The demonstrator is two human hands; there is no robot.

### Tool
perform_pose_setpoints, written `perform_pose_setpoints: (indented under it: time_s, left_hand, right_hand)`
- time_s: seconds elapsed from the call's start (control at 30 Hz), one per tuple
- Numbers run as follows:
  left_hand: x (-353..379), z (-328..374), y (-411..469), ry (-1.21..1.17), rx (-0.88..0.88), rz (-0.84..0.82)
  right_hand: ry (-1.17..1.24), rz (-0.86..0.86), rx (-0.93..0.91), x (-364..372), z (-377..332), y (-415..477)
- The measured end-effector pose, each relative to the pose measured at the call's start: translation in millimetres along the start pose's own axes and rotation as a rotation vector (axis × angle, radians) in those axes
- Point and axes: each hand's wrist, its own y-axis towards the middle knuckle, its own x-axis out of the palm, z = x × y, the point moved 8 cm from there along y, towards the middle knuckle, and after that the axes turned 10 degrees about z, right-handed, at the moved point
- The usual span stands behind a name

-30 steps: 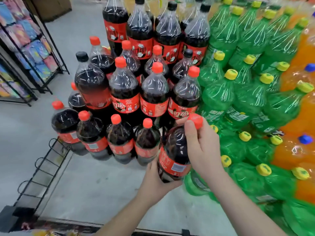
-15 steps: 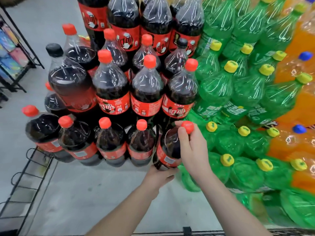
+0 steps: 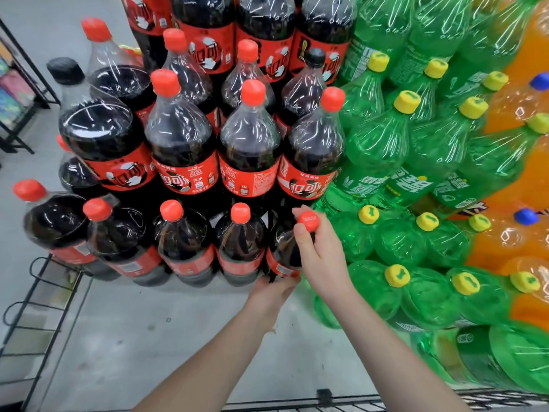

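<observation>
A large cola bottle (image 3: 285, 248) with a red cap and red label stands at the right end of the front row of cola bottles. My right hand (image 3: 319, 251) grips its neck just under the cap. My left hand (image 3: 271, 289) holds its base from below and in front, fingers curled round the bottom edge. The bottle sits tight against the green bottles to its right.
Stacked tiers of cola bottles (image 3: 184, 144) fill the middle. Green soda bottles (image 3: 401, 150) with yellow caps stand to the right, orange soda (image 3: 528, 108) beyond them. The grey shelf board (image 3: 166, 337) lies in front, a wire rail (image 3: 44, 295) at its left edge. A display rack (image 3: 15, 93) stands far left.
The held bottle has gone forward and down into the front row beside the green bottles. Both hands stayed on it. The camera has moved closer to the stack.
</observation>
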Motion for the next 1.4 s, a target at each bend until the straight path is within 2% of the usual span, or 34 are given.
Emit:
perform_pose_setpoints:
  time_s: [0.2,0.47,0.67,0.97,1.4]
  left_hand:
    - [1,3,6,-0.026,0.007,0.014]
    - [1,3,7,-0.024,0.008,0.023]
    - [0,-3,6,-0.094,-0.084,0.021]
    - [-4,9,-8,0.1,-0.032,-0.014]
    - [3,39,-56,0.1,-0.015,-0.123]
  right_hand:
    - [-0.007,-0.017,0.049,3,9,4]
    - [-0.033,-0.046,0.007,7,13,11]
    - [-0.039,-0.053,0.03,5,15,11]
    - [-0.088,-0.047,0.077,3,15,8]
    - [-0.197,0.072,0.09,-5,-2,-12]
